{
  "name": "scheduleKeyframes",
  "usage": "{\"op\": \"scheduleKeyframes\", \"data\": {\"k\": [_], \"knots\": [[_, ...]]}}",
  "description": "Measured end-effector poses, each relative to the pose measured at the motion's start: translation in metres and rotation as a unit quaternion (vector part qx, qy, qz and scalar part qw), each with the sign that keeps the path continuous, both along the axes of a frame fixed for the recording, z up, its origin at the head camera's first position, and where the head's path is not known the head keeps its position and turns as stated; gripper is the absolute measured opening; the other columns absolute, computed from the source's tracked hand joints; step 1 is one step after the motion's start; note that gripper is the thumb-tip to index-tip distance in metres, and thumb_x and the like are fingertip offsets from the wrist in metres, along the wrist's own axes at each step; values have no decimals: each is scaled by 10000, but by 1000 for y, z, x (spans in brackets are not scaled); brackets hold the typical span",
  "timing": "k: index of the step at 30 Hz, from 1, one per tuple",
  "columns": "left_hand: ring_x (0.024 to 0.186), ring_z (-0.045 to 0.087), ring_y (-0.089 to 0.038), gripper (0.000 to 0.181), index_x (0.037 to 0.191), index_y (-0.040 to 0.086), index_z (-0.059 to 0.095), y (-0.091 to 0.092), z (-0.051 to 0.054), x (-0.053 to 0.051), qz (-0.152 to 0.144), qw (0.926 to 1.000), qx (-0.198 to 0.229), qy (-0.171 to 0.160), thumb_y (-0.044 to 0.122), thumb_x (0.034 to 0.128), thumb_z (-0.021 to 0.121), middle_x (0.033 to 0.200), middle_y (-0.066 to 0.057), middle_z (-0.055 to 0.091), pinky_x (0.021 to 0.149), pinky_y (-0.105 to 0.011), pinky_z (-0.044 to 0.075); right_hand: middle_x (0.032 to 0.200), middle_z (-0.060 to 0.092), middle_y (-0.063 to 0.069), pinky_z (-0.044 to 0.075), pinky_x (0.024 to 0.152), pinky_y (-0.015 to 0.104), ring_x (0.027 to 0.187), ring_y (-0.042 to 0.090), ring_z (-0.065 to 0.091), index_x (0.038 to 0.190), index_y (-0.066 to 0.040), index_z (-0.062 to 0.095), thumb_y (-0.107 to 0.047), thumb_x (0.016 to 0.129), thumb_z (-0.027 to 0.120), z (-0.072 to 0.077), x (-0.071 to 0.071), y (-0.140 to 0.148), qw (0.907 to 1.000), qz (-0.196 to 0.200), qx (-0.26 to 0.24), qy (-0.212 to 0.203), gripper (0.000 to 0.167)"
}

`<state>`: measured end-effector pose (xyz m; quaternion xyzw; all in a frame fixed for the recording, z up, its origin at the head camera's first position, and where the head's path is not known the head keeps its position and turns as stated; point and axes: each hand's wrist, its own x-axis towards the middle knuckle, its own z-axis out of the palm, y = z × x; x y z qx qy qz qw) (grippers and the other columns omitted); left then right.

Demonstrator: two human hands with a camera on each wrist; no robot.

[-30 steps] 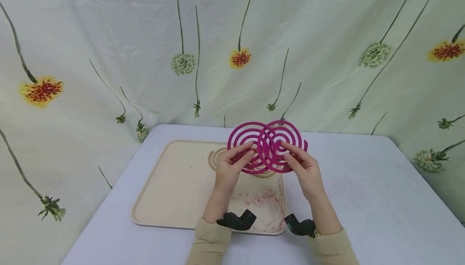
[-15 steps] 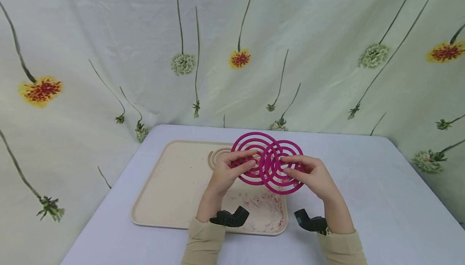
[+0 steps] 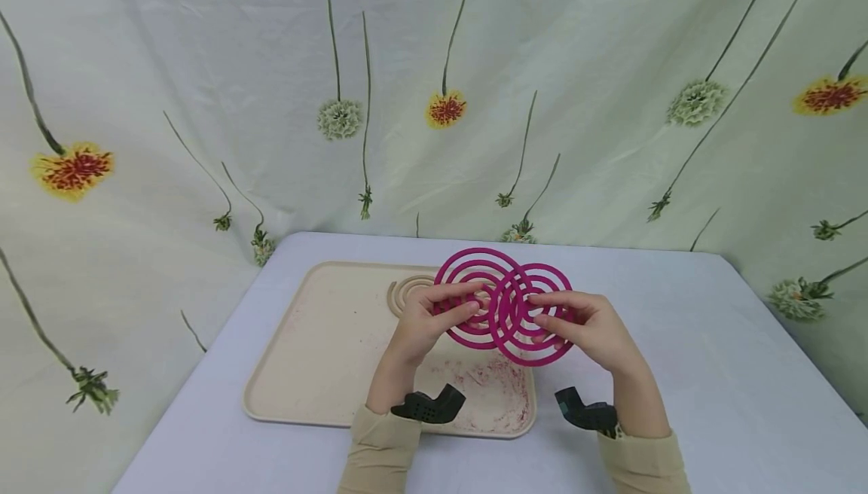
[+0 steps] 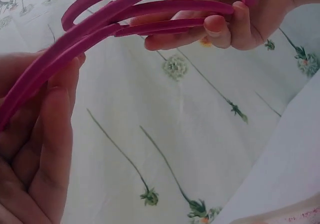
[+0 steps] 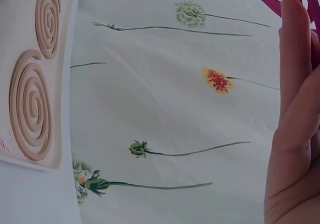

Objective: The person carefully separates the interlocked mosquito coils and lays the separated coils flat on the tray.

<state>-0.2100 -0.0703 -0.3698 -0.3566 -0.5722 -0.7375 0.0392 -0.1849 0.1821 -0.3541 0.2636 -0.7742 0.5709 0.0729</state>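
Two magenta spiral mosquito coils overlap in the air in the head view, their rings crossing in the middle. My left hand [image 3: 422, 322] pinches the left coil [image 3: 478, 251] near its centre between thumb and fingers. With thumb and fingertips, my right hand [image 3: 602, 330] holds the right coil [image 3: 534, 363], slightly lower and in front of the other. From the left wrist, the coils show nearly edge-on between both hands. The right wrist view catches only a corner of magenta coil [image 5: 270, 1] above the right hand's fingers. Whether the coils are linked or merely overlapping, I cannot tell.
A beige tray [image 3: 319, 351] lies on the white table [image 3: 678, 373] below the hands, with magenta crumbs at its right side. Two tan coils rest on it, a smaller coil [image 5: 47, 23] and a larger coil [image 5: 17, 91]. A flower-print curtain [image 3: 597, 102] hangs behind.
Both hands have lowered with the coils, and the right hand has moved rightward. The overlap between the magenta coils has shifted lower. Over the last half second there is little movement.
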Motion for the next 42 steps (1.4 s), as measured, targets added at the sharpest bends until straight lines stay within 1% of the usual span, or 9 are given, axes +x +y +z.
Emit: {"op": "scheduleKeyframes", "data": {"k": [6, 10, 15, 18, 22, 27, 33, 36, 42], "knots": [[941, 656, -148, 242, 1110, 137, 709, 17, 0, 5, 743, 9936, 804, -265, 149, 871, 672, 1002, 7, 705, 829, -314, 522, 968, 669, -61, 564, 668, 288, 784, 131, 670, 1149, 60, 622, -15, 858, 657, 2, 1, -17, 9924, -836, -894, -115, 303], [942, 651, -145, 271, 1141, -31, 649, 39, 0, 11, 1305, 9823, 1218, -575, 81, 895, 629, 1018, 7, 698, 827, -308, 521, 1014, 651, -42, 550, 723, 277, 868, 122, 656, 1188, 41, 611, -11, 873, 638, 1, 1, -35, 9739, -1512, -1692, -72, 321], [944, 622, -126, 318, 1235, -96, 545, 57, 1, 19, 1554, 9778, 1167, -788, 30, 943, 533, 1095, -161, 640, 833, -279, 520, 1102, 639, -65, 528, 783, 253, 979, 124, 626, 1237, 12, 592, -52, 923, 579, -2, 1, -49, 9620, -1870, -1985, 148, 321], [961, 602, -136, 321, 1256, -87, 532, 56, 2, 19, 1522, 9803, 1032, -713, 17, 955, 502, 1128, -235, 582, 835, -271, 521, 1127, 625, -71, 519, 804, 240, 1013, 127, 608, 1250, 24, 573, -62, 941, 549, -1, 1, -48, 9660, -1735, -1909, 179, 321], [939, 564, -128, 309, 1221, -101, 543, 43, 3, 15, 1385, 9859, 659, -673, -19, 923, 535, 1086, -138, 590, 796, -233, 527, 1112, 603, -53, 532, 779, 240, 973, 124, 608, 1228, 62, 555, -16, 920, 562, 1, 0, -34, 9823, -1180, -1450, 101, 318], [977, 593, -273, 364, 1225, -88, 541, 13, 1, 7, 469, 9979, -56, -450, -2, 879, 616, 1150, -114, 573, 797, -305, 543, 1089, 606, -14, 556, 732, 276, 887, 140, 630, 1197, 76, 556, 35, 888, 581, 2, 0, -6, 9984, 71, -553, 65, 313], [995, 594, -414, 391, 1231, -79, 556, -9, 4, 5, -619, 9921, -1071, -220, 14, 862, 649, 1196, -195, 561, 800, -401, 539, 906, 619, 114, 561, 607, 287, 644, 158, 579, 1193, 98, 556, 51, 880, 581, 3, -1, 13, 9851, 1657, 255, -376, 317], [1000, 605, -381, 397, 1237, -68, 562, -7, 5, 6, -595, 9909, -1183, -230, -12, 853, 648, 1206, -183, 564, 799, -404, 538, 857, 613, 149, 568, 615, 304, 634, 161, 595, 1182, 116, 558, 52, 878, 581, 2, -1, 13, 9855, 1584, 358, -499, 312], [960, 630, -284, 372, 1226, -84, 564, 8, 3, 8, 213, 9970, -624, -399, -50, 860, 620, 1198, -205, 582, 803, -373, 536, 1056, 591, 279, 562, 684, 280, 783, 133, 649, 1209, 120, 549, 33, 875, 598, 2, 0, 2, 9985, 466, 108, -274, 349]]}}
